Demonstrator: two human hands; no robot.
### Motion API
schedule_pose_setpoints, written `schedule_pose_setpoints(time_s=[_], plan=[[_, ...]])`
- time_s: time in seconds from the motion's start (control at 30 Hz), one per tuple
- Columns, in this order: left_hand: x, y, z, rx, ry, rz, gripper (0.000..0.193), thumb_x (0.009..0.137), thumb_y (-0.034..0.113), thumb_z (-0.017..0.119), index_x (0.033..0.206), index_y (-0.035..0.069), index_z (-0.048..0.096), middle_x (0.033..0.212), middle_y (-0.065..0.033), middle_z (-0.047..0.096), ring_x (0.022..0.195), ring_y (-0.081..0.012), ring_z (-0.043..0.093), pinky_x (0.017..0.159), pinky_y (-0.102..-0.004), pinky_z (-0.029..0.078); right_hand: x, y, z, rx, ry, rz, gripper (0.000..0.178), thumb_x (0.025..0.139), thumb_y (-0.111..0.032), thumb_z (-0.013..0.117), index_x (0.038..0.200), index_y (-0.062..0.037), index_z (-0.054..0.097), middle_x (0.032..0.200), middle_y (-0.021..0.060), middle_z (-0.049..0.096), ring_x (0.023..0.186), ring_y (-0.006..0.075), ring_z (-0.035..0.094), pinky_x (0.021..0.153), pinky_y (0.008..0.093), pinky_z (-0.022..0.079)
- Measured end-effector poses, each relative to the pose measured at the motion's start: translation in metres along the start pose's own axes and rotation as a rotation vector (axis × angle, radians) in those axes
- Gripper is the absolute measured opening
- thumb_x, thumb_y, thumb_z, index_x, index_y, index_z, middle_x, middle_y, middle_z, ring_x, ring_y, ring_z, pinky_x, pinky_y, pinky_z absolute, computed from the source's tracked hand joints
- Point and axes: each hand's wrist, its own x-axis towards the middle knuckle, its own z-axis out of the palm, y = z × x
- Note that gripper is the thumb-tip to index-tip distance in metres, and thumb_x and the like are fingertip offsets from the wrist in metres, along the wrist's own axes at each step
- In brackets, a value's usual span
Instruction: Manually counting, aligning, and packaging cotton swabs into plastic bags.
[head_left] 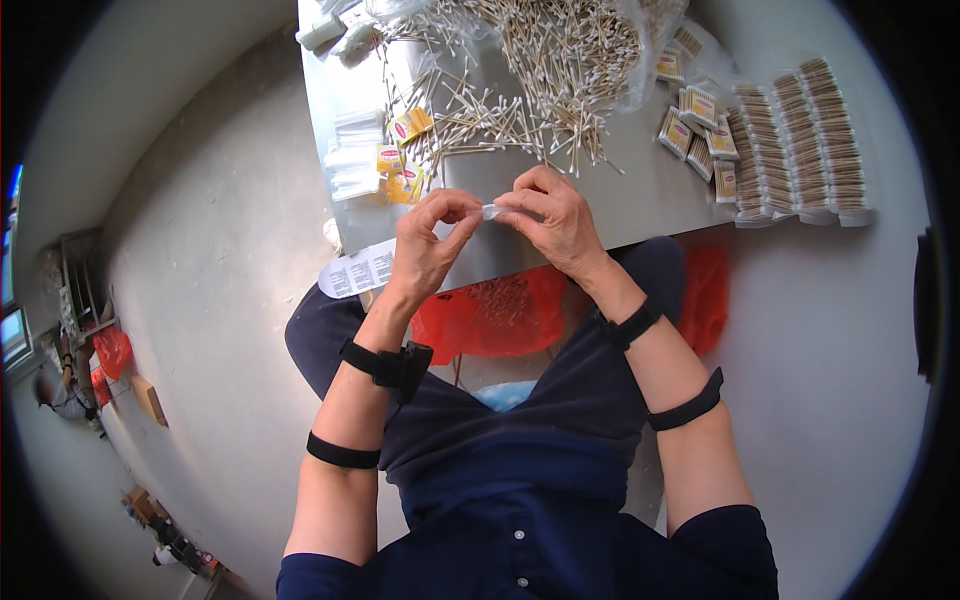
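At the near edge of the metal table, a small piece of clear plastic [490, 212], which looks like a plastic bag, is stretched between my two hands. My left hand [430, 240] pinches one end between thumb and fingers. My right hand [560, 220] grips the other end the same way, its fingers curled; most of the plastic is hidden by the fingertips. Just beyond my left hand lie yellow printed cards [405, 185] and a stack of clear plastic bags [355, 155]. A loose heap of cotton swabs [570, 70] spreads past my right hand.
Small filled swab packs [700, 125] are piled at the right of the table [630, 190], beside long rows of bundled swabs [795, 145]. A sheet of printed labels [355, 270] lies at the near left edge. Below the table hangs a red plastic bag [490, 315] with swabs inside.
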Motion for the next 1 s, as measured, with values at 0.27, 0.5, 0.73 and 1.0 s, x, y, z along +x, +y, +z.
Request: schedule_pose_setpoints(time_s=[0.27, 0.5, 0.73, 1.0], plan=[[0.008, 0.002, 0.003, 0.233, -0.086, 0.082, 0.013, 0.082, 0.002, 0.077, 0.092, 0.004, 0.068, 0.088, -0.0028, 0.059, 0.074, -0.0133, 0.053, 0.065, -0.0269, 0.045, -0.003, 0.003, 0.011, -0.025, 0.055, -0.066, 0.010, 0.076, -0.009, 0.076, 0.083, -0.0077, 0.069, 0.086, 0.0031, 0.058, 0.081, 0.0232, 0.061, 0.069, 0.0363, 0.050], [0.016, 0.002, 0.000, 0.330, -0.112, 0.200, 0.012, 0.082, 0.000, 0.074, 0.091, 0.003, 0.066, 0.088, -0.0069, 0.059, 0.075, -0.0227, 0.060, 0.065, -0.0335, 0.049, 0.004, 0.010, 0.014, -0.090, 0.016, -0.218, 0.013, 0.079, -0.004, 0.070, 0.087, -0.0054, 0.060, 0.084, 0.0080, 0.054, 0.080, 0.0277, 0.061, 0.067, 0.0384, 0.052], [0.025, 0.002, 0.001, 0.399, -0.134, 0.288, 0.008, 0.084, 0.003, 0.071, 0.089, 0.002, 0.065, 0.089, -0.0106, 0.059, 0.080, -0.0305, 0.063, 0.069, -0.0391, 0.051, 0.009, 0.016, 0.012, -0.057, -0.023, -0.239, 0.009, 0.083, -0.001, 0.064, 0.085, -0.0027, 0.055, 0.085, 0.0121, 0.053, 0.079, 0.0315, 0.060, 0.066, 0.0399, 0.052], [0.021, 0.003, 0.005, 0.399, -0.087, 0.197, 0.014, 0.084, 0.002, 0.072, 0.097, 0.004, 0.066, 0.094, -0.0094, 0.058, 0.083, -0.0283, 0.062, 0.069, -0.0363, 0.051, 0.013, 0.011, 0.020, -0.189, 0.033, -0.225, 0.011, 0.082, -0.003, 0.064, 0.085, -0.0037, 0.054, 0.084, 0.0107, 0.052, 0.081, 0.0297, 0.060, 0.066, 0.0395, 0.052]])
